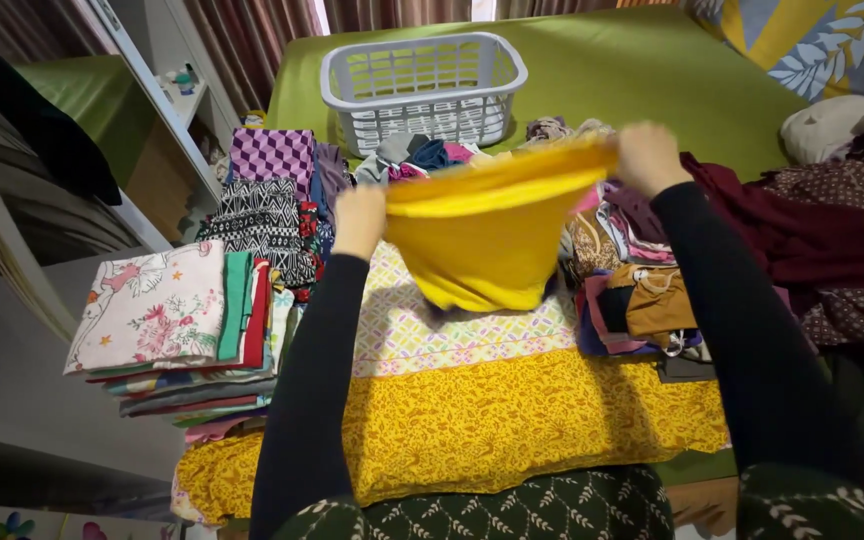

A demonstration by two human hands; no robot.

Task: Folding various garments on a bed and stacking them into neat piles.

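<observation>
1. The left hand (360,222) and right hand (646,157) each pinch an upper edge of the plain yellow cloth garment (482,240), held up over the patterned yellow-and-white spread (472,400).
2. It sags limp and looks light and soft; the top corners seem the best grip.

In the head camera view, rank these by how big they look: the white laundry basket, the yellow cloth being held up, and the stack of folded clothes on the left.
1. Yellow cloth, stretched between left hand and right hand.
2 and 3. Folded stack and white laundry basket look alike; the basket sits farther away, so no sure ranking.
</observation>
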